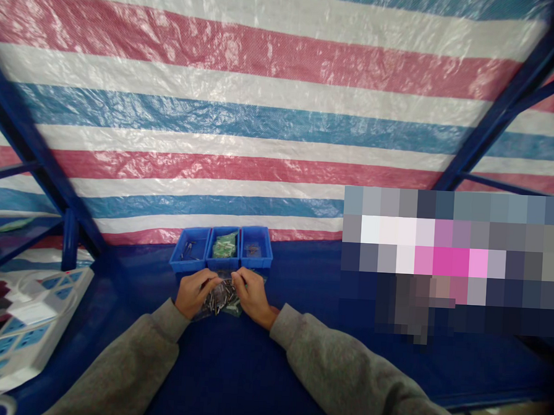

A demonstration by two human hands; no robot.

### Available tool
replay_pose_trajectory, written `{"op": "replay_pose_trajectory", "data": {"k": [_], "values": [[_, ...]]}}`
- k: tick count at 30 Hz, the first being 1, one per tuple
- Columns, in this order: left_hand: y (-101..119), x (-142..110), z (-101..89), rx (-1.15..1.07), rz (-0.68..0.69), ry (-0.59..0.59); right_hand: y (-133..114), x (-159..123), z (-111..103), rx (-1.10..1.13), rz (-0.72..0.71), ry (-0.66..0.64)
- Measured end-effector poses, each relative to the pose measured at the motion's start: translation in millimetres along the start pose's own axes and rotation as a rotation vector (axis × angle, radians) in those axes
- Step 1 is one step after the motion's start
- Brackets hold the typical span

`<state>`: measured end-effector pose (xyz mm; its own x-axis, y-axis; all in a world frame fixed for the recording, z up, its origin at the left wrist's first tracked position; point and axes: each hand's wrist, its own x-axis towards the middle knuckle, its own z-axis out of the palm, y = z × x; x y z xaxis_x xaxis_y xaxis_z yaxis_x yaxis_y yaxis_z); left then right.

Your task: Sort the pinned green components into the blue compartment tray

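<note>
A clear plastic bag with several small dark metal pieces, perhaps screws or pins, lies between my hands on the blue table. My left hand pinches its upper edge from the left. On the other side my right hand grips the same edge, thumb and fingers closed. Just beyond the bag three blue bins stand side by side. The left bin holds a few thin metal pieces, the middle bin a green and white packet, and the right bin some small dark bits.
A white power strip with blue sockets, a plugged-in white adapter and cables is at the left. Blue metal frame posts rise at both sides. Striped plastic sheeting hangs behind the table. A blurred-out area covers the right.
</note>
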<state>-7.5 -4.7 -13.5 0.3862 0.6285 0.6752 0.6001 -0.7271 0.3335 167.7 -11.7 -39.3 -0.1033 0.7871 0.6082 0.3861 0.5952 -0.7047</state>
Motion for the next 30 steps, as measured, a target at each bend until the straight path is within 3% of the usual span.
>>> {"op": "replay_pose_trajectory", "data": {"k": [8, 16, 23, 30], "values": [[-1, -1, 3.2, 0.062, -0.004, 0.041, -1, -2, -1, 0.021, 0.016, -0.032], [-26, 5, -13.2, 0.305, -0.068, 0.315, -5, 0, -4, 0.086, 0.026, -0.047], [-43, 5, -18.8, 0.457, -0.048, 0.266, -5, -1, -4, 0.086, 0.007, -0.053], [-47, 6, -15.9, 0.593, -0.086, 0.086, -6, 1, -4, 0.072, -0.001, -0.062]]}}
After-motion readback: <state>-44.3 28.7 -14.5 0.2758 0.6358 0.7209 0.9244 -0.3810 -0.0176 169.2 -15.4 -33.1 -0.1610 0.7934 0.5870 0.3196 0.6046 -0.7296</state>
